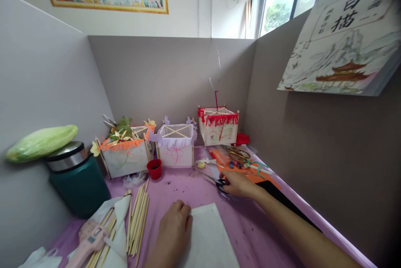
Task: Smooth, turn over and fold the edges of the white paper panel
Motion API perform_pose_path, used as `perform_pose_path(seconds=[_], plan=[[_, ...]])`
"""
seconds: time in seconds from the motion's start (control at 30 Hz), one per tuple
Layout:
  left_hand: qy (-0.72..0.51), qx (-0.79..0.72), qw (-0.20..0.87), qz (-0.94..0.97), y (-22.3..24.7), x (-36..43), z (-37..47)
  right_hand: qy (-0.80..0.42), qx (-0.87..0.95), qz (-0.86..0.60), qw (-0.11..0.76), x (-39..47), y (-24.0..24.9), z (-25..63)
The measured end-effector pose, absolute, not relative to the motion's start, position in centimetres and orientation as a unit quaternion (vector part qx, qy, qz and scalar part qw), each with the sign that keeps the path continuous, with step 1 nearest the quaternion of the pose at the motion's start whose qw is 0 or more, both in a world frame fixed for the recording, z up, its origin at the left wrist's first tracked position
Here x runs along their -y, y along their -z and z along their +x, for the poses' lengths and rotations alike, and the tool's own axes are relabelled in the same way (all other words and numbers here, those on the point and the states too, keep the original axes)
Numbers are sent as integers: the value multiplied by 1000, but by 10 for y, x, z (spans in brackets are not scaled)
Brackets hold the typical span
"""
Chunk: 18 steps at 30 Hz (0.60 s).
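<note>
My left hand [174, 228] lies on the purple tablecloth with its fingers curled, the thumb against the left edge of a white sheet of paper [208, 234]. The undersides of those fingers are hidden. Farther up and to the right, my right hand [237, 183] is closed around the dark handles of a pair of scissors [221, 184]. Their blades point left and away from me, just above or on the cloth; I cannot tell which. Nearby lie orange sheets [266, 179] and a pair of gold-handled scissors [237, 154].
Three paper lanterns with orange [127, 159], lilac [176, 153] and red [221, 130] trim stand along the back. A red cup [154, 169], wooden sticks [139, 218], a pink glue gun [90, 238] and a teal flask [79, 186] are leftward. Grey partitions [169, 71] enclose the table.
</note>
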<state>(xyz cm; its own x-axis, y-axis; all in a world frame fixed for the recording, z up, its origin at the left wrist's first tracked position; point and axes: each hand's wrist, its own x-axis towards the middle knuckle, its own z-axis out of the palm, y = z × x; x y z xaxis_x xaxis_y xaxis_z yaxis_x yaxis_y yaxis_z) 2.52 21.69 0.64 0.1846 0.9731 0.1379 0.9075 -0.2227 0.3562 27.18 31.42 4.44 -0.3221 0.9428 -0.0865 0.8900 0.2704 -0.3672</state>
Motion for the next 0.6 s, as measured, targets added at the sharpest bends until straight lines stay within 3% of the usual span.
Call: perform_pose_path(seconds=[0.17,0.3,0.47,0.6], plan=[[-169,-614,96,765,-7,-218,26,-302,790,-530,61,-318,-50,277],[-158,-616,99,765,-9,-218,26,-329,779,-528,80,-321,-42,280],[-158,-618,100,764,-9,-217,25,-280,763,-574,101,-329,-33,290],[-156,-616,99,765,-8,-217,25,-162,735,-643,144,-343,-38,299]])
